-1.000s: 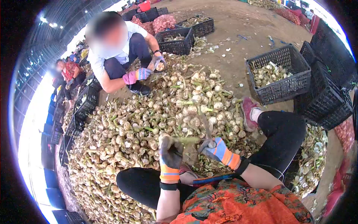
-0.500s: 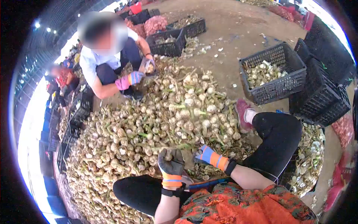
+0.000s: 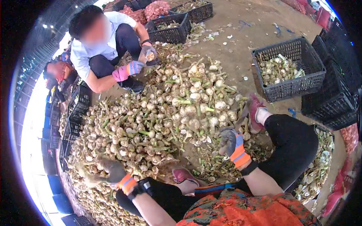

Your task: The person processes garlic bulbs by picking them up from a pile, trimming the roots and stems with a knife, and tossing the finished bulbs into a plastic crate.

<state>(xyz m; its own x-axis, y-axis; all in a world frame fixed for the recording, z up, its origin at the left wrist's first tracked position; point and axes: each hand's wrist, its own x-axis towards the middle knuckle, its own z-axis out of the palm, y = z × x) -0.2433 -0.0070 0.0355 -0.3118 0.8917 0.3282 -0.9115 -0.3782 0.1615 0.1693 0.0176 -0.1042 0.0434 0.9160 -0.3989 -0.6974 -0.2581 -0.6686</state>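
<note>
A large heap of garlic bulbs (image 3: 151,124), with stems and roots on many of them, spreads in front of me. My left hand (image 3: 114,172), in a grey glove with an orange cuff, is over the near left part of the heap. Motion smears its fingers, and a pale blur lies beside them; I cannot make out whether it holds anything. My right hand (image 3: 230,143), in a grey and blue glove, is closed on what looks like a knife (image 3: 243,116), its dark blade pointing up and away. Trimmed stems and peelings (image 3: 215,165) lie below this hand.
A co-worker (image 3: 109,49) crouches across the heap, a bulb in one gloved hand. A black crate (image 3: 294,86) holding garlic stands at the right, beside stacked crates (image 3: 332,90). Further crates (image 3: 169,32) and pink net sacks (image 3: 156,9) are at the back.
My hands have moved apart from close together in front of me. The left went left over the heap; the right went right and up. The view has shifted slightly.
</note>
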